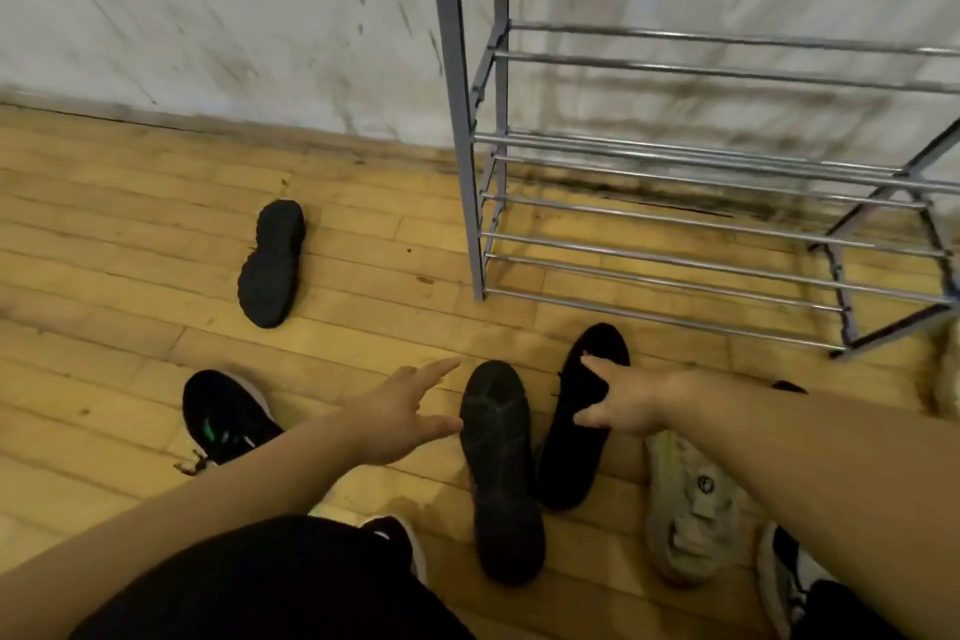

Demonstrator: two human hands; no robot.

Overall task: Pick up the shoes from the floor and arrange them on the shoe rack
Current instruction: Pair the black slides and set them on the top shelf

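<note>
— Wooden floor [130, 234] beside a scuffed wall [208, 16]: where were the shoes?
— Side by side on it, near the shoe rack [675, 244], lay the sole-up black shoe [501, 468] and the second black shoe [571, 463].
— And the hands?
— The left hand [400, 418], fingers apart, hovered just left of the sole-up black shoe. The right hand [623, 405], fingers spread, reached over the second black shoe, gripping nothing; contact unclear.

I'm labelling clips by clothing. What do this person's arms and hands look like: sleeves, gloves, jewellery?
Both forearms are bare, with no sleeve showing. The left hand and right hand wear no gloves. No watch, ring or bracelet is visible, though the picture is somewhat blurred.
</note>
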